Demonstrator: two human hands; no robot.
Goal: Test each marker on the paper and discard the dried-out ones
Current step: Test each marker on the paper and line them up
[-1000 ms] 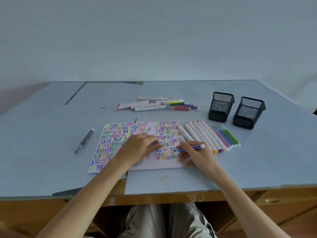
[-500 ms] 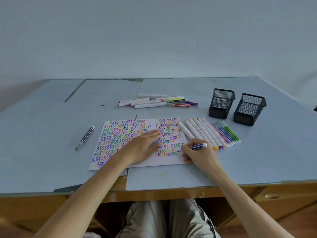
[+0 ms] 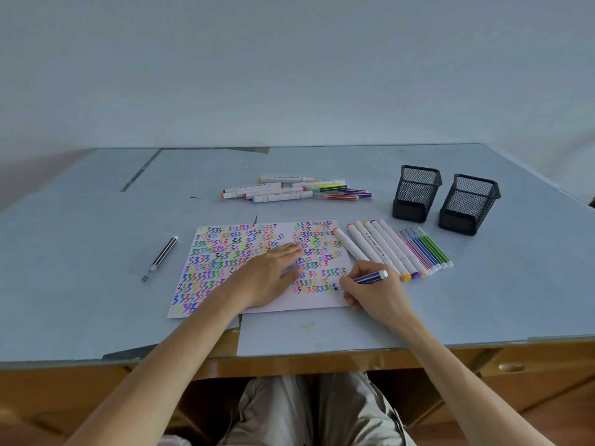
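The right hand (image 3: pixel 375 292) has shifted down the paper (image 3: pixel 222 252) since a second ago; its fingers grip the dark-blue marker (image 3: pixel 368 279), tip at the lowest row, lower centre of frame. A fresh blue mark suggests the marker works. The left hand (image 3: pixel 273 272) presses flat, fingers straight. Little blank paper remains; open worktop (image 3: pixel 96 300) lies lower left.

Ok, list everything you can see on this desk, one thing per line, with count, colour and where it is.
paper: one, white with coloured squiggles, desk centre
marker in hand: one, dark blue striped, tip at paper's lower right
markers in a row: about ten, white and coloured, right of paper
marker pile: about nine, mixed, behind paper
lone marker: one, dark striped, left of paper
mesh cups: two, black, far right
desk: one, pale blue
left hand: flat on paper
right hand: grips marker
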